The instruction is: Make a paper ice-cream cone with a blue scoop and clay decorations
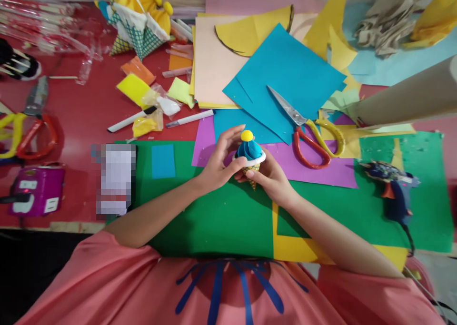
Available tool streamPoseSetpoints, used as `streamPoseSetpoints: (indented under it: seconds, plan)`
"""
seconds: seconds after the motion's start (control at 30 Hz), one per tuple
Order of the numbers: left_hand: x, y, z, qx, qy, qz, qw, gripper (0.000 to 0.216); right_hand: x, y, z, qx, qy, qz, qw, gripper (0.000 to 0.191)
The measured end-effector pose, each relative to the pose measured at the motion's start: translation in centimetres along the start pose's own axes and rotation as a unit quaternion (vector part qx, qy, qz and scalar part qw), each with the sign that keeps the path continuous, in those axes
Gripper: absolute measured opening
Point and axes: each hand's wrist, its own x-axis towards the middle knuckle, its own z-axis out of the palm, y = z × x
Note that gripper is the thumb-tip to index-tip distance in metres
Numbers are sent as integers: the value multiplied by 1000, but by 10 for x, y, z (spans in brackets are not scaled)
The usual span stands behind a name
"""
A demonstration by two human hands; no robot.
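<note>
The craft ice-cream cone [249, 150] is held between both hands over the green sheet [221, 220], near its far edge. It looks nearly complete: the patterned cone, white rim, blue swirl and yellow ball [246, 135] all sit together. Whether anything is left to fix or trim, I cannot tell. The left hand [224, 162] has its thumb pressed at the rim, fingers curled behind the swirl; the right hand [273, 175] pinches the cone below the rim. Beyond lie open scissors [298, 119] across blue sheets [285, 68] and a purple sheet [332, 175]; a glue gun [402, 194] rests to the right. The red desk [82, 115] is cluttered, with similar cones [143, 32] bundled at the back, and a pale wall stands behind.
</note>
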Motion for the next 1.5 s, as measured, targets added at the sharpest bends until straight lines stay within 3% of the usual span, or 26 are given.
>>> streamPoseSetpoints:
  seconds: [0.2, 0.3, 0.47, 0.6, 0.73, 0.87, 1.03, 1.3, 1.5]
  plan:
    - [0, -6, 0, 7, 5, -11, 1000, 78, 0, -2, 3, -7, 50, -24, 998, 72]
    - [1, -6, -1, 10, -6, -30, 999, 65, 0, -2, 2, -18, 53, -33, 998, 69]
    - [5, -4, -5, -26, -18, -26, 999, 51, 0, -1, -5, 21, -14, -14, 1000, 59]
    - [7, -2, -5, -62, -28, -49, 996, 62, 1, -4, -6, 13, -2, -7, 1000, 59]
    - [11, 1, -6, -132, -18, -21, 991, 74, 0, -7, -5, -22, -5, -14, 1000, 61]
    - [13, 2, -6, -165, -12, -5, 986, 75, 1, -6, -6, -23, -10, -3, 1000, 53]
    - [11, 5, -4, -201, 19, -50, 978, 71, 2, -7, -9, 3, -20, 14, 1000, 37]
    - [13, -2, -8, -193, 36, -22, 980, 84, 2, -18, -13, -127, 81, -51, 987, 37]
    - [14, -3, -13, -147, 20, -28, 988, 71, 1, -19, -16, -197, 98, -115, 969, 34]
